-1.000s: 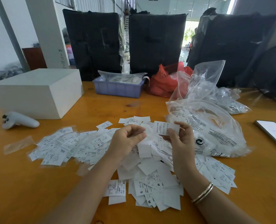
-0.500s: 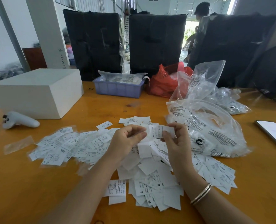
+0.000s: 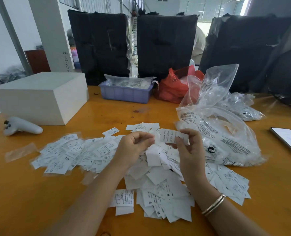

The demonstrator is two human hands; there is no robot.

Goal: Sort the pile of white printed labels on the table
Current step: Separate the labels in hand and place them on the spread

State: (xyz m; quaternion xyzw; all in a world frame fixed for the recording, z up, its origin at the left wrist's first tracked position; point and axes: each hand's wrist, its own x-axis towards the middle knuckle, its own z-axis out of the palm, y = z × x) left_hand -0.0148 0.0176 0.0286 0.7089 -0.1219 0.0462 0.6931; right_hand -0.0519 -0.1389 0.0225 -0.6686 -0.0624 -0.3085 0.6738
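At the far left of the orange wooden tabletop (image 3: 27,193) lies a white handheld controller with dark buttons (image 3: 21,128), just in front of a plain white rectangular box (image 3: 40,97). To its right a loose sheet of clear plastic film (image 3: 20,151) lies beside the spread pile of small white printed labels (image 3: 83,153), where the size marks "XXL" and "M" can be read on pieces at the left, and "S", "M" and "X" on pieces nearer the person. Behind the pile stands a lilac plastic tray (image 3: 126,94) filled with clear packets. The left hand (image 3: 132,149) hovers above the middle of the pile with its fingers curled inward toward the thumb; whether a label sits between them cannot be told from this angle. Just beside it, the right hand (image 3: 190,149) pinches a single white printed label (image 3: 171,136) between thumb and fingers, held above the pile and turned sideways, with "MADE IN CHINA" legible along its left edge; the wrist wears a gold bangle (image 3: 213,204). Behind lies a red plastic bag (image 3: 173,86), and right of the hands clear plastic bags with black warning print and a recycling mark (image 3: 223,138) rest against the pile's edge. At the far right a smartphone with a lit pale screen (image 3: 288,140) lies flat.
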